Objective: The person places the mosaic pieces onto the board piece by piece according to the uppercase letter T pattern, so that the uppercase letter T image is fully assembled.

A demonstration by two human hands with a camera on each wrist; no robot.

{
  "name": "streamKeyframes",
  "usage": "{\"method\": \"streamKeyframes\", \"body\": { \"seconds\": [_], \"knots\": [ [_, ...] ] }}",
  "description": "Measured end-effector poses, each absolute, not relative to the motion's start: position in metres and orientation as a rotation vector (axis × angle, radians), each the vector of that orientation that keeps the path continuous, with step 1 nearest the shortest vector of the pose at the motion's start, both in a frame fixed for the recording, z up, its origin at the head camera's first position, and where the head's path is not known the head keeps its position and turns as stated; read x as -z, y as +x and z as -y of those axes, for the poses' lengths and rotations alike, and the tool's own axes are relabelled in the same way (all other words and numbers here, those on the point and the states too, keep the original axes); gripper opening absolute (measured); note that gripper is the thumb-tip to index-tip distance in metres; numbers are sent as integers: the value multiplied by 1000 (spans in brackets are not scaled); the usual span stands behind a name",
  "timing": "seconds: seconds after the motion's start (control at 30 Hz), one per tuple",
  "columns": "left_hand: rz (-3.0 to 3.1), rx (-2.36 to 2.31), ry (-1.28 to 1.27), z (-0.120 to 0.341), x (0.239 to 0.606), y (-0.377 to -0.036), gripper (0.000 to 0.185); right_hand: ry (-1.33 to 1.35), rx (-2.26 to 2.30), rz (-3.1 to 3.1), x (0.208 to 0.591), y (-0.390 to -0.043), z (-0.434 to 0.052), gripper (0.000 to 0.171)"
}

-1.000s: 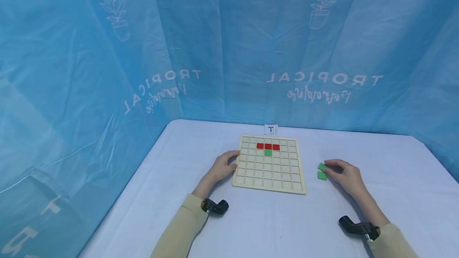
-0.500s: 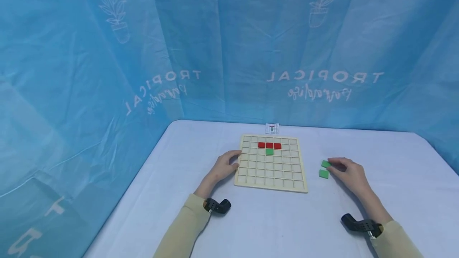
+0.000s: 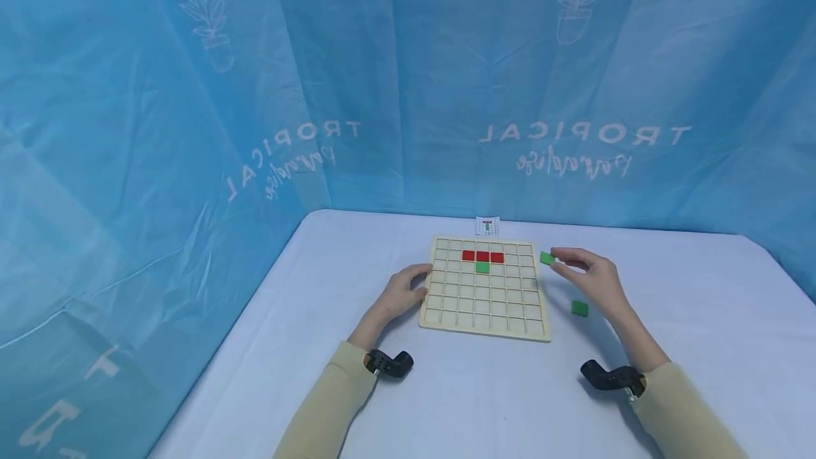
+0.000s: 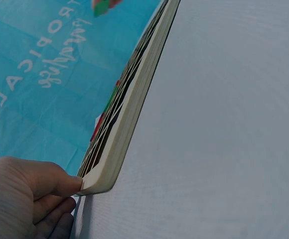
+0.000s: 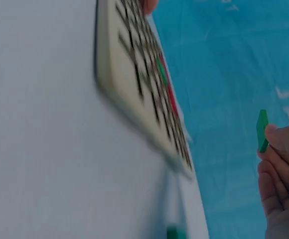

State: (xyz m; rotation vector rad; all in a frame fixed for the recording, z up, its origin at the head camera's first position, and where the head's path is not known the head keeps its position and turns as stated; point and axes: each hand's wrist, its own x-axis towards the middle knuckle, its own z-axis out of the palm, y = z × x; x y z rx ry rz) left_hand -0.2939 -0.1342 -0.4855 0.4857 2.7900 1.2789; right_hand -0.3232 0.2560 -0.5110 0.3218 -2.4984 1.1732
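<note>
A pale wooden grid board (image 3: 482,332) lies on the white table. Three red tiles (image 3: 482,256) fill a row near its far side, with one green tile (image 3: 482,268) just below the middle one. My left hand (image 3: 397,296) rests at the board's left edge, thumb and index finger spread apart; in the left wrist view its fingertips touch the rim. My right hand (image 3: 598,280) pinches another green tile (image 3: 547,258) between thumb and fingers, raised near the board's far right corner. A loose green tile (image 3: 579,308) lies on the table right of the board.
A small printed card (image 3: 487,226) showing a red and green pattern on a grid lies behind the board. A blue curtain (image 3: 440,91) with white lettering hangs along the back and left of the table (image 3: 497,402).
My right hand has picked a green tile up from the table and carried it left and away from me, toward the board's far right corner. The left hand stays at the board's edge.
</note>
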Motion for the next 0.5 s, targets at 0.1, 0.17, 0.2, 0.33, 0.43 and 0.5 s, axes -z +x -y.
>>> {"method": "streamKeyframes", "body": {
  "seconds": [0.1,0.17,0.2,0.33,0.43,0.5],
  "knots": [
    [-2779,-1275,466,134,486,-295,49,402,-1268,2460,497,-321,-227,39],
    [-2779,-1276,461,134,486,-296,49,463,-1340,2446,482,-312,-205,39],
    [-2779,-1276,460,134,486,-296,49,476,-1345,2446,474,-306,-194,39],
    [-2777,-1286,458,134,487,-295,49,517,-1395,2466,458,-294,-161,35],
    [-2775,-1290,456,133,486,-294,48,531,-1391,2465,460,-296,-147,32],
    [-2778,-1288,452,133,485,-294,48,536,-1398,2458,465,-298,-142,31]
  ]
}}
